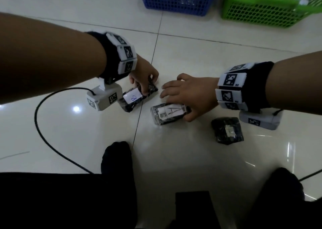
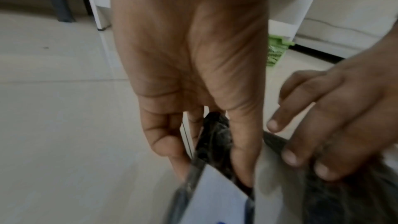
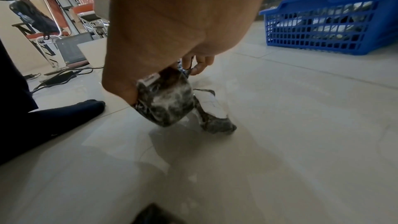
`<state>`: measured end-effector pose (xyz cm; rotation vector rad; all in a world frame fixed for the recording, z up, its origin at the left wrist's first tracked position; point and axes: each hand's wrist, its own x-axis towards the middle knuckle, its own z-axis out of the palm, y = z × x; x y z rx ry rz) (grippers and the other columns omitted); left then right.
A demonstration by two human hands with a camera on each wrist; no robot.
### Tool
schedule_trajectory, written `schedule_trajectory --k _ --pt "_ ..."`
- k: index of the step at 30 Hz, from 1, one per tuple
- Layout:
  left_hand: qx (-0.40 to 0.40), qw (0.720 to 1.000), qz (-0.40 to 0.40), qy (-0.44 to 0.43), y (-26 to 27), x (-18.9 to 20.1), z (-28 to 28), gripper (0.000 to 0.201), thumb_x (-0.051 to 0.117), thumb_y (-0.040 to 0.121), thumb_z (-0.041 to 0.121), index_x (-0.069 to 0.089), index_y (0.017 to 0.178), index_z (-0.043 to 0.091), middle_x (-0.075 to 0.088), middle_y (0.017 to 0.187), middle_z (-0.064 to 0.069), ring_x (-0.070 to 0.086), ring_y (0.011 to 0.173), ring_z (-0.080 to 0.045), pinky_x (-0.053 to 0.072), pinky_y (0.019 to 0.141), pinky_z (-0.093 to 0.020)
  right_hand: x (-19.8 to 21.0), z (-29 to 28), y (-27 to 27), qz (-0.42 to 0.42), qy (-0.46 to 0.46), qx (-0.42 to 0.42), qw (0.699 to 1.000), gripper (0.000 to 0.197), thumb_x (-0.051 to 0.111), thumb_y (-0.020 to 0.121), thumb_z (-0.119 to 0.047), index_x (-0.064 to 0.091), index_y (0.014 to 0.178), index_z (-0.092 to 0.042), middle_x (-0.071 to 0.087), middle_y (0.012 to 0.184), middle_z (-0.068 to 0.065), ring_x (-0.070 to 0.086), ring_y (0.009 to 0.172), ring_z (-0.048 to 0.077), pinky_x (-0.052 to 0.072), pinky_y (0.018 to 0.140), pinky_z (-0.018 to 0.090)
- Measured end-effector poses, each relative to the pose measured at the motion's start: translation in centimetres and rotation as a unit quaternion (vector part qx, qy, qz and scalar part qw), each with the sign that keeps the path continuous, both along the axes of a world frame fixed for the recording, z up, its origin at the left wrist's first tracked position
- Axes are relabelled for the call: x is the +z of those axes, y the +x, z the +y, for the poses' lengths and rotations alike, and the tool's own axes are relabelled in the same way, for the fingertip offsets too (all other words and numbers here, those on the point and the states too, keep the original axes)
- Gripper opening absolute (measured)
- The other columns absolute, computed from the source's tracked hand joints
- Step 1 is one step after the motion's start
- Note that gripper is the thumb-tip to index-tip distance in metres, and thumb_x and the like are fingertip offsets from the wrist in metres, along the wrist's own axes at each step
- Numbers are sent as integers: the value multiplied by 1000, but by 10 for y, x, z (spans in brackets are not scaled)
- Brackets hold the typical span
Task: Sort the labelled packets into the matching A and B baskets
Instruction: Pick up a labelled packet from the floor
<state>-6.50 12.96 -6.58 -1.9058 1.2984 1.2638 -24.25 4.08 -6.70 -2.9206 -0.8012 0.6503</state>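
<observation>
My left hand (image 1: 146, 89) pinches one end of a black packet with a white label marked B (image 1: 131, 97), which lies on the tiled floor. In the left wrist view its thumb and fingers (image 2: 243, 168) clamp that B packet (image 2: 215, 198) from both sides. To its right, my right hand (image 1: 179, 103) grips a black packet labelled A (image 1: 168, 114), fingers over the far edge and thumb at the near corner. The A packet (image 3: 165, 103) sits tilted in the right hand (image 3: 131, 89), beside the B packet (image 3: 212, 108). A blue basket (image 1: 176, 4) and a green basket (image 1: 257, 12) stand beyond, both holding packets.
A third black packet (image 1: 226, 130) lies on the floor right of the A packet, under my right wrist. A black cable (image 1: 40, 124) loops across the floor on the left. My dark-clothed legs (image 1: 118, 159) frame the near floor. Chairs (image 3: 64, 14) stand far off.
</observation>
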Motion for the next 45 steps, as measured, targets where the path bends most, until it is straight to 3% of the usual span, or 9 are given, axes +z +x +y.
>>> schedule_trajectory --k 7,12,20,24,28,33,37,41,45 --pt "198 974 83 -73 34 49 -58 18 65 86 11 53 95 21 55 68 -3 49 55 -15 42 44 -18 35 -49 19 -58 100 -165 980 58 48 71 -49 47 116 -12 51 109 8 49 83 22 37 72 29" --pt "282 933 108 -195 53 79 -97 9 58 91 13 52 88 19 56 74 -4 53 62 -15 48 48 -19 60 -103 21 -146 97 -297 939 55 56 79 -36 41 127 -13 50 115 7 48 82 21 36 67 29" --pt "454 765 143 -433 101 98 -117 10 61 89 13 59 91 4 62 83 -12 62 59 -12 52 47 -17 74 -172 61 -292 127 -474 821 62 61 84 -31 35 136 -11 43 127 12 50 108 30 37 80 29" --pt "527 678 128 -496 120 90 -115 42 68 81 17 57 109 -12 64 95 -23 67 62 -16 51 48 -20 73 -190 93 -312 134 -526 780 66 59 86 -33 27 142 -15 47 130 12 46 115 32 43 94 43" --pt "583 615 129 -515 128 68 -113 73 75 60 42 53 116 -1 65 108 -21 70 85 -28 56 59 -30 74 -197 116 -329 151 -551 752 63 63 84 -23 30 137 -20 55 118 13 48 110 33 45 91 45" --pt "593 591 120 -533 119 60 -117 34 61 90 23 38 110 7 58 111 -17 64 84 -25 54 59 -30 62 -207 144 -365 175 -560 723 51 61 85 -10 39 131 -13 47 127 15 46 115 32 39 93 39" --pt "586 601 140 -525 126 41 -116 35 58 92 26 40 116 7 58 116 -16 65 93 -26 52 56 -26 37 -214 161 -291 139 -562 762 47 55 89 -9 40 134 -15 36 139 14 41 123 35 36 97 38" --pt "580 604 125 -532 131 33 -113 40 61 90 33 46 117 9 61 112 -10 64 94 -22 52 67 -28 20 -213 162 -66 3 -614 786 57 36 96 -49 14 147 -35 -8 159 -2 0 145 34 13 114 55" --pt "575 597 162 -535 132 34 -119 61 68 75 50 53 116 7 67 108 -12 68 91 -25 58 69 -39 27 -213 164 -61 23 -628 776 62 21 94 -60 2 149 -37 -14 158 -3 -7 146 29 6 113 59"
